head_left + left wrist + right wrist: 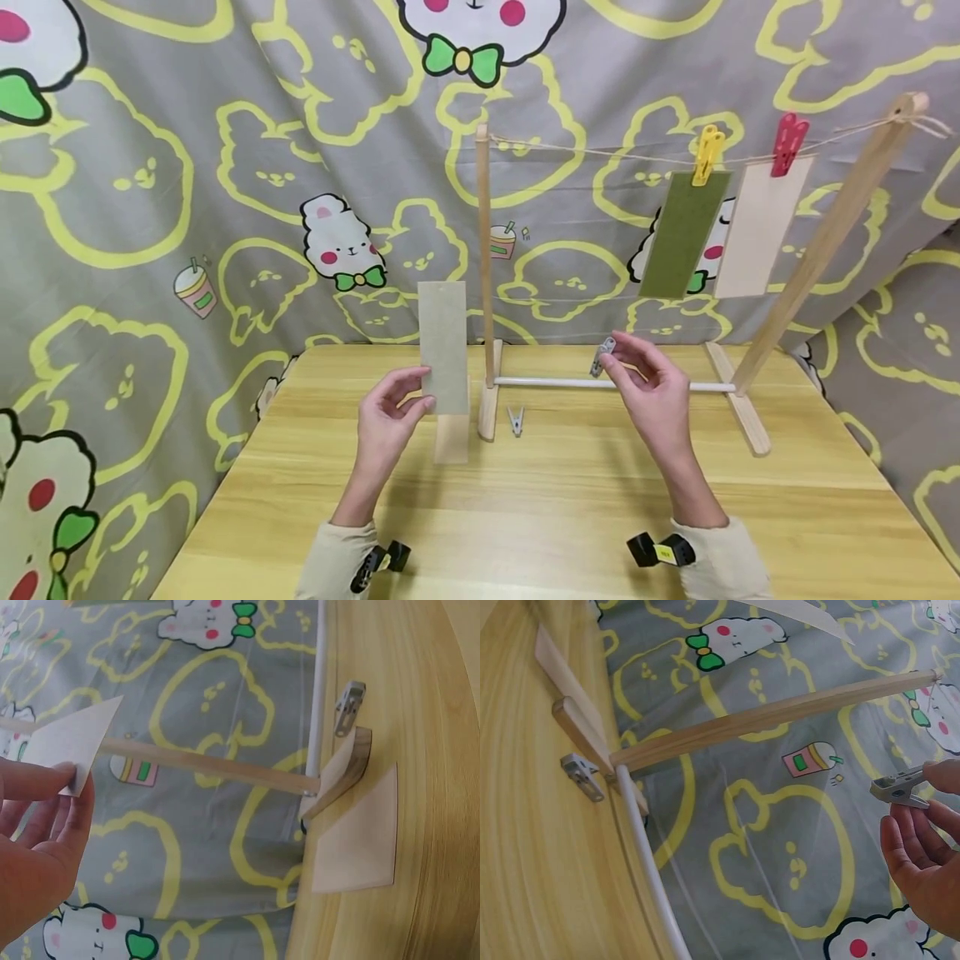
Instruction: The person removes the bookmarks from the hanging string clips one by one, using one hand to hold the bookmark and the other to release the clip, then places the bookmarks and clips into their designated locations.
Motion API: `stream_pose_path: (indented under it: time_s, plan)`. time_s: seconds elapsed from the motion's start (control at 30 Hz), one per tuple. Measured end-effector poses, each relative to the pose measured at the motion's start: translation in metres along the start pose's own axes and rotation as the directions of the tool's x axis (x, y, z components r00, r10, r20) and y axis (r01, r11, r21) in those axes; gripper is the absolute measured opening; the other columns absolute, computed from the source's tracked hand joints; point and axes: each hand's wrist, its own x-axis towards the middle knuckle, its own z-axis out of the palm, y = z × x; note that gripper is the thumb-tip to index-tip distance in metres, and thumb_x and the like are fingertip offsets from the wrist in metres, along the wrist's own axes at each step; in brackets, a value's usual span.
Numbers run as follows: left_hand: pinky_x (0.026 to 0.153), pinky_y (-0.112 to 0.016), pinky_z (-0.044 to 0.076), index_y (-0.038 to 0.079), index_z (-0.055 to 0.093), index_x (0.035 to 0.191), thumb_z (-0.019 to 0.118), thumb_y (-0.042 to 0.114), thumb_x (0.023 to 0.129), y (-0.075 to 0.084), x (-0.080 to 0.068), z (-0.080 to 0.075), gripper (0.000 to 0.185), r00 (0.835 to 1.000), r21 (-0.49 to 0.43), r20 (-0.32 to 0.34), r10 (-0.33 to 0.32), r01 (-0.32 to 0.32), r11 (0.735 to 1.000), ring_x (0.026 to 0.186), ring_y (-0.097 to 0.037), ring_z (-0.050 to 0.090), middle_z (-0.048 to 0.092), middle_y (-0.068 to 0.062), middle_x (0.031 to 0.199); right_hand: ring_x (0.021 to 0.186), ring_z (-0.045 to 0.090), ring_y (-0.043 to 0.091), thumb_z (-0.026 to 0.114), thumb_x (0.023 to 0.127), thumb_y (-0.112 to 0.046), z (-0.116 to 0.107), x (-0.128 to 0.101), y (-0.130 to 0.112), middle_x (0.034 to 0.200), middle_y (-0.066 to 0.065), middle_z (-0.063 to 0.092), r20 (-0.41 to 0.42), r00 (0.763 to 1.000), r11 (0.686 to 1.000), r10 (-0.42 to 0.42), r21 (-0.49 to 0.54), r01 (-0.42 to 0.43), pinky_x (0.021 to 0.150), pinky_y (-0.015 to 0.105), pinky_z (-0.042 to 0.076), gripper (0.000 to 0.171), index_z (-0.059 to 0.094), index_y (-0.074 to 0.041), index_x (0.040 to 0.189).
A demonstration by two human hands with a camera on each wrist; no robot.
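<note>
**Strip and peg held up at the drying rack**

Head view: left hand (386, 417) pinches a pale grey-green rectangular paper strip (443, 346) upright, left of the wooden rack post (484, 275). Right hand (651, 387) pinches a small grey metal clothes peg (602, 356) above the table.

Left wrist: fingertips (71, 776) pinch the strip's corner.

Right wrist: peg between thumb and fingers.

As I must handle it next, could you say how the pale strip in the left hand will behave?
The strip stands upright from a pinch by the left hand, so probably fairly stiff. It looks thin, likely light and easily creased.
</note>
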Motion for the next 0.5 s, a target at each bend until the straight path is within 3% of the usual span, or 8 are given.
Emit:
stream_pose_path:
  time_s: [0.5]
  plan:
    - [0.079, -0.024, 0.061, -0.013, 0.067, 0.115, 0.070, -0.028, 0.076, -0.008, 0.006, -0.019, 0.042, 0.989, 0.118, -0.021, -0.146, 0.148, 0.982, 0.093, -0.012, 0.066, 0.072, -0.017, 0.113, 0.095, 0.069, 0.013, 0.075, 0.091, 0.003, 0.004, -0.004, 0.021, 0.107, 0.025, 0.068, 0.023, 0.996, 0.994, 0.085, -0.069, -0.083, 0.083, 0.020, 0.058, 0.031, 0.069, 0.008, 0.121]
